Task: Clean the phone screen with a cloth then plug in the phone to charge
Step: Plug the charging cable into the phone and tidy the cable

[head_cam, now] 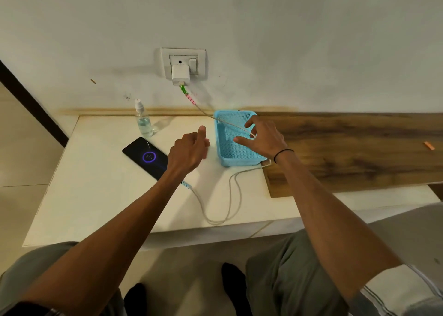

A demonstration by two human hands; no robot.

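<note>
A black phone [143,156] lies flat on the white table [96,195], its screen lit with a purple charging ring. The white cable [231,195] runs from the phone's near end, loops on the table, passes through the blue basket [230,158] and rises to the white charger [180,75] in the wall socket [183,62]. My left hand [188,151] hovers just right of the phone, fingers loosely curled, holding nothing. My right hand [262,135] is spread over the basket, its fingers touching the cable there. No cloth is visible.
A small clear spray bottle [143,120] stands behind the phone near the wall. A wooden board [347,147] extends to the right, with a small orange object [429,146] on it. My knees are below the table's front edge.
</note>
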